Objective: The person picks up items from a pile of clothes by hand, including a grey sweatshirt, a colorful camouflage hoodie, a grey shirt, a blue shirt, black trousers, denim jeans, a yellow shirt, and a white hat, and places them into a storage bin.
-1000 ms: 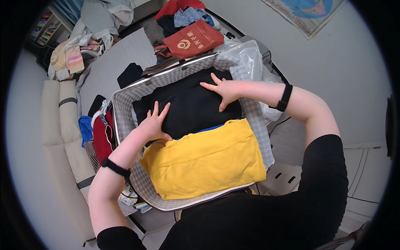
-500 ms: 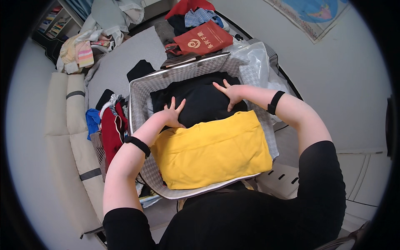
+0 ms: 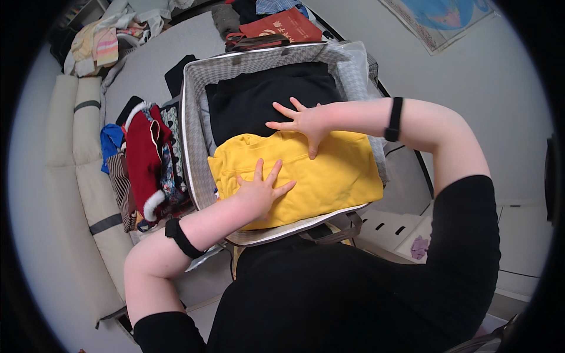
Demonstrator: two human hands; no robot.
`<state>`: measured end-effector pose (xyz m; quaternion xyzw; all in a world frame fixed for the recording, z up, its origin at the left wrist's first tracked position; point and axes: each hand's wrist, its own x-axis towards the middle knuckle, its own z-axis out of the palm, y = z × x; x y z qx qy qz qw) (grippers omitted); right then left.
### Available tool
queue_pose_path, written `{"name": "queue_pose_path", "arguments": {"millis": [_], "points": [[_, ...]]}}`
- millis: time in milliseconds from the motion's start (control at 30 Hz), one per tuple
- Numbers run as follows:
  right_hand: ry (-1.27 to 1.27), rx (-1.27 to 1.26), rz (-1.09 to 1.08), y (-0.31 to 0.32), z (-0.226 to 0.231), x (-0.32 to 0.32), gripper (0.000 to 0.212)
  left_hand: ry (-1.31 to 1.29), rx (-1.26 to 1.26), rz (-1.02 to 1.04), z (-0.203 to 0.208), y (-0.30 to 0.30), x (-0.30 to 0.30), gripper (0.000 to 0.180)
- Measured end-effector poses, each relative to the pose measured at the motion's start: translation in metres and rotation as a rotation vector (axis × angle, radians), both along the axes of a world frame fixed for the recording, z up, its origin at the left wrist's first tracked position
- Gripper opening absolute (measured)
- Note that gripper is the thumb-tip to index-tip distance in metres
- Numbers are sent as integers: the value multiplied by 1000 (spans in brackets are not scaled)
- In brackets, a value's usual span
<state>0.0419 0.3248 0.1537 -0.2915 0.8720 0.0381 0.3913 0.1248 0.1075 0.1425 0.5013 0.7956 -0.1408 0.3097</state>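
Note:
In front of me an open fabric storage bag (image 3: 195,112) with a checked grey lining holds folded clothes. A black folded garment (image 3: 259,100) fills its far half. The near half is covered by a yellow folded garment (image 3: 329,182), perhaps a sweatshirt. My left hand (image 3: 259,194) lies with spread fingers on the left part of the yellow one. My right hand (image 3: 303,123), fingers also spread, rests where the two garments meet, its thumb on the yellow and its fingertips over the black. Neither hand grips anything.
Left of the bag lies a heap of clothes, with a dark red garment (image 3: 144,165) and a blue piece (image 3: 111,141). A cream padded headboard (image 3: 73,176) runs along the left. Beyond the bag are a red bag (image 3: 276,28) and more clothes (image 3: 103,44). Clear plastic (image 3: 356,70) is at the right.
Both hands have come nearer to me, from the black garment onto the yellow one; the right has also shifted left. The view has tilted, so the storage bag sits higher in it.

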Motion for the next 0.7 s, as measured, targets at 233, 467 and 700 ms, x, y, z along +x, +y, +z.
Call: {"name": "queue_pose_path", "arguments": {"millis": [233, 467, 700], "points": [[-186, 160, 231, -51, -51, -3, 131, -359, -142, 117, -8, 0, -8, 97], [-142, 199, 199, -44, -80, 6, 124, -397, -221, 76, -46, 19, -6, 97], [137, 120, -41, -45, -28, 43, 110, -218, -85, -46, -26, 4, -10, 87]]}}
